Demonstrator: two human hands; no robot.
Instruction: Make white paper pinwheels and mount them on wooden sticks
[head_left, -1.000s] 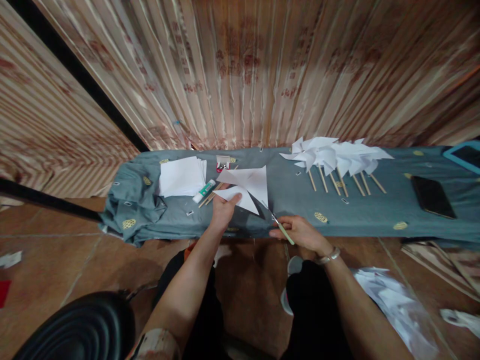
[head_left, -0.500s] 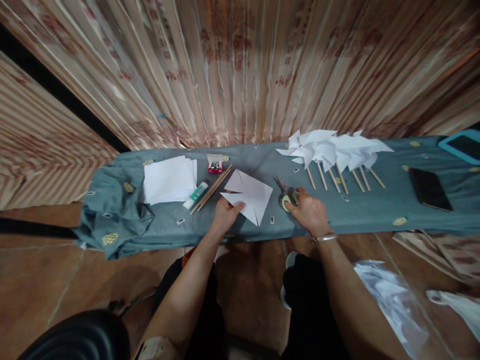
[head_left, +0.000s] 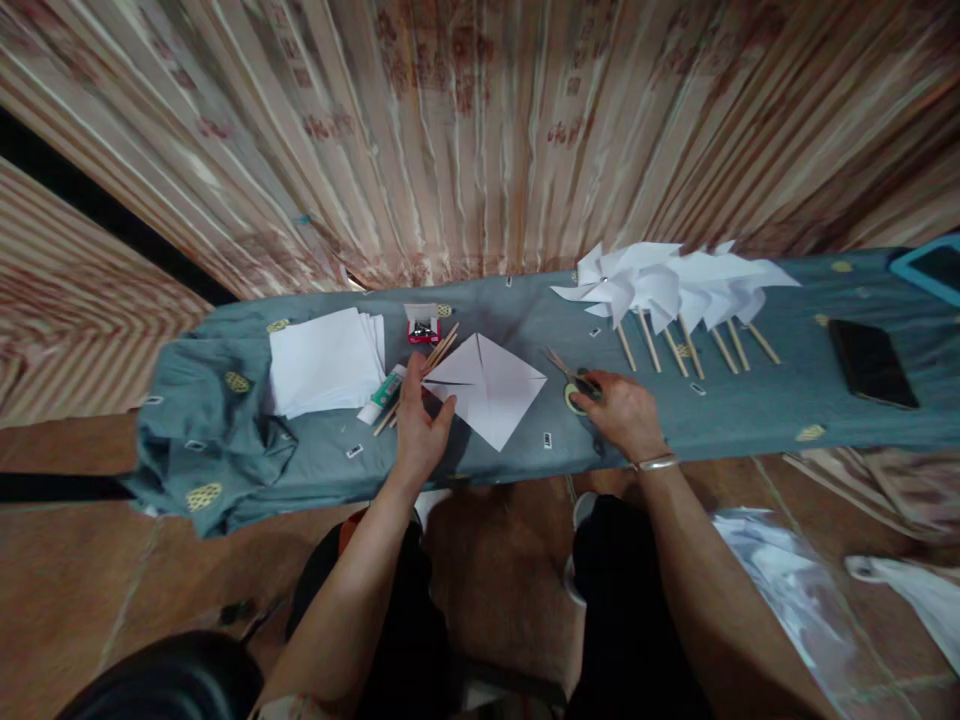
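Note:
A white paper square [head_left: 491, 385], cut along its diagonals, lies flat on the grey-blue cloth of the low table [head_left: 750, 415]. My left hand [head_left: 418, 425] hovers just left of it with fingers spread, close to a green-and-white glue stick [head_left: 379, 395] and a few wooden sticks [head_left: 441, 350]. Nothing is in that hand. My right hand [head_left: 624, 412] rests on the cloth to the right of the paper, its fingers curled on the green handles of the scissors [head_left: 566, 372], which lie on the table with blades pointing up-left.
A stack of white paper [head_left: 322, 360] and a small red staple box [head_left: 422, 328] sit at the left. Several finished paper pinwheels [head_left: 660, 285] on sticks lie at the right, then a black phone [head_left: 870, 362] and a blue-cased tablet [head_left: 930, 265]. Curtains hang behind. Paper scraps [head_left: 780, 580] are on the floor.
The scissors went from cutting the lifted paper to lying on the table under my right hand. The paper now lies flat, and my left hand has let it go and shifted left.

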